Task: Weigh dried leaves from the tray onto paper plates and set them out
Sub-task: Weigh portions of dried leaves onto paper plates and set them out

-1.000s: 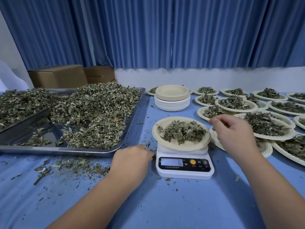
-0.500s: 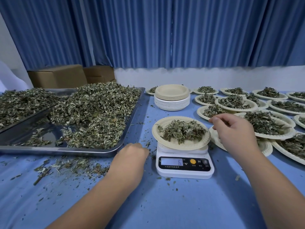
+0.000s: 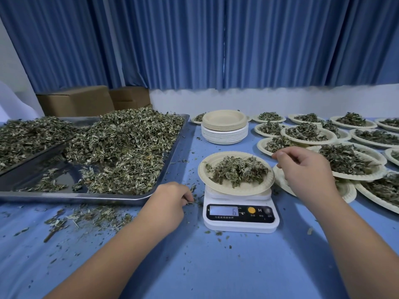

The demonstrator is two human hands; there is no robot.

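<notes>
Scale [image 3: 240, 225], table centre toward the near edge, reads 6. On it is a plate [image 3: 207, 175] of leaves [image 3: 237, 171].

Right hand [image 3: 302, 167]: just beside the plate's right rim, fingers curled, thumb against forefinger. Cannot tell if anything is held.

Left hand [image 3: 172, 197]: on the table [image 3: 216, 266] at the scale's left, curled, pinching scraps [image 3: 191, 202].

The plate lies left of the right hand, the nearer one. It is round, so it has no long axis. Filled plates [image 3: 364, 176] spread toward the right edge, so the carry likely falls to the right hand.

Counts:
- scale: 1
- plate on it: 1
- stack [image 3: 224, 130] of empties: 1
- trays [image 3: 86, 199], left side: 2
- filled plates: at least twelve, the frame cuts off more
</notes>
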